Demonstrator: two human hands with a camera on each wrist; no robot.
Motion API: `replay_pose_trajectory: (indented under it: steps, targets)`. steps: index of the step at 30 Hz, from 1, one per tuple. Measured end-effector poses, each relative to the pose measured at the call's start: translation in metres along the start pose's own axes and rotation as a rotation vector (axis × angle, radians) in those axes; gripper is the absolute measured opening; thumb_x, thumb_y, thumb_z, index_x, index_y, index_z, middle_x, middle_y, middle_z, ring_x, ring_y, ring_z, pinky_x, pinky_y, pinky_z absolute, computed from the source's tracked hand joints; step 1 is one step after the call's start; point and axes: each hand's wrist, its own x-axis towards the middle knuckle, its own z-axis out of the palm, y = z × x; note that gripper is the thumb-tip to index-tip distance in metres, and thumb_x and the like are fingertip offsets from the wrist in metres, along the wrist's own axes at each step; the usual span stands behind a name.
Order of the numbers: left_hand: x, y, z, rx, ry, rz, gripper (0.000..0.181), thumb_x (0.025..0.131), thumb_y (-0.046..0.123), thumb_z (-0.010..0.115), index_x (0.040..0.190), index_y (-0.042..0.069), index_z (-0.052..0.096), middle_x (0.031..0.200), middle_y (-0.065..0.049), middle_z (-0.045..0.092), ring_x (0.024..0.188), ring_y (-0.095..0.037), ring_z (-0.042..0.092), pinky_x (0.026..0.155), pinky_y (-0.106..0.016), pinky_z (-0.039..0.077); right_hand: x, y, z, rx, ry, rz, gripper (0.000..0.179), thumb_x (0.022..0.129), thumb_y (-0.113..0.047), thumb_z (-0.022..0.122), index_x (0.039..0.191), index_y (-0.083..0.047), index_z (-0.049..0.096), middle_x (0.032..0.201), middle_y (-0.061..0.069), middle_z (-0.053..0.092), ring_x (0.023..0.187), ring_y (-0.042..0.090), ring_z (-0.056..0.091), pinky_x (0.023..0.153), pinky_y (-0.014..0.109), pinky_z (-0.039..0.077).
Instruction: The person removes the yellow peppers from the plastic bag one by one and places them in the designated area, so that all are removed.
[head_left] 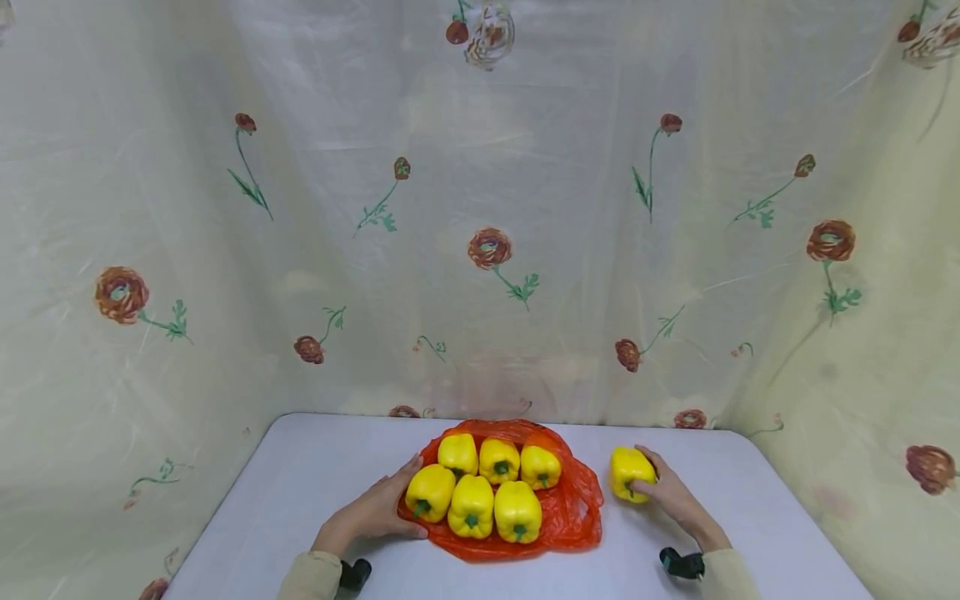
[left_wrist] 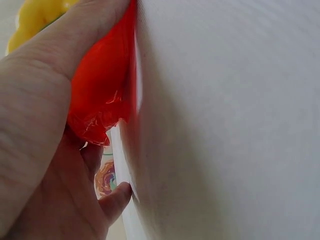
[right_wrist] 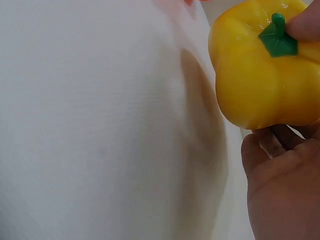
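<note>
Several yellow bell peppers (head_left: pixel 472 505) with green stems lie in two rows on a spread red plastic bag (head_left: pixel 558 508). At the bag's left edge my left hand (head_left: pixel 378 507) rests with fingers and thumb spread, touching the bag beside the nearest pepper. The left wrist view has the thumb along the red plastic (left_wrist: pixel 102 80), with part of a yellow pepper (left_wrist: pixel 37 17) behind it. To the right of the bag, my right hand (head_left: pixel 671 492) holds another yellow bell pepper (head_left: pixel 628 473). Its thumb (right_wrist: pixel 306 24) presses by the green stem (right_wrist: pixel 279 40); the other fingers are partly hidden behind the pepper.
The peppers and bag are on a white table (head_left: pixel 322 450) with rounded far corners. A pale curtain (head_left: pixel 570 275) printed with red flowers stands behind the table and along both sides. Dark straps with small devices (head_left: pixel 681 563) sit at the wrists.
</note>
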Motion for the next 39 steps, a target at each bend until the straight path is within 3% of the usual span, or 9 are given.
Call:
replay_pose_trajectory:
  steps: [16,23,28,34,39]
  targets:
    - [0.0,-0.002,0.001,-0.025,-0.021,-0.018,0.113,0.071,0.058,0.077,0.156,0.015,0.015,0.163,-0.006,0.015,0.147,-0.031,0.024,0.118,-0.061,0.014,0.005,0.012,0.008,-0.014,-0.005,0.073,0.087,0.088,-0.035,0.063,0.152,-0.002,0.014,0.148,0.029,0.027,0.122,0.041,0.038,0.108,0.064,0.031]
    - [0.0,0.0,0.0,-0.027,-0.01,-0.014,0.113,0.071,0.057,0.077,0.156,0.015,0.014,0.163,-0.006,0.015,0.147,-0.03,0.023,0.118,-0.061,0.014,0.004,0.011,0.008,-0.032,0.008,0.066,0.088,0.089,-0.037,0.063,0.152,-0.002,0.013,0.149,0.03,0.025,0.124,0.042,0.036,0.11,0.066,0.027]
    - [-0.001,0.002,-0.001,-0.026,-0.016,-0.018,0.113,0.072,0.056,0.077,0.156,0.015,0.014,0.163,-0.006,0.015,0.147,-0.03,0.023,0.118,-0.06,0.013,0.002,0.008,0.007,-0.02,-0.001,0.077,0.09,0.089,-0.037,0.063,0.152,-0.001,0.011,0.152,0.03,0.019,0.129,0.046,0.031,0.11,0.067,0.024]
    - [-0.002,0.003,-0.002,-0.038,-0.029,-0.019,0.111,0.072,0.054,0.077,0.156,0.015,0.015,0.163,-0.005,0.015,0.148,-0.03,0.022,0.118,-0.061,0.012,-0.002,0.005,0.007,-0.009,-0.002,0.12,0.104,0.085,-0.053,0.066,0.153,-0.002,0.006,0.154,0.03,0.014,0.135,0.049,0.024,0.109,0.068,0.026]
    - [-0.001,0.001,-0.002,-0.039,-0.029,-0.013,0.111,0.072,0.055,0.077,0.156,0.015,0.015,0.163,-0.005,0.015,0.147,-0.031,0.022,0.118,-0.061,0.013,-0.003,0.004,0.005,0.012,-0.002,0.124,0.111,0.084,-0.059,0.065,0.153,-0.001,0.001,0.156,0.031,0.007,0.141,0.049,0.015,0.111,0.066,0.021]
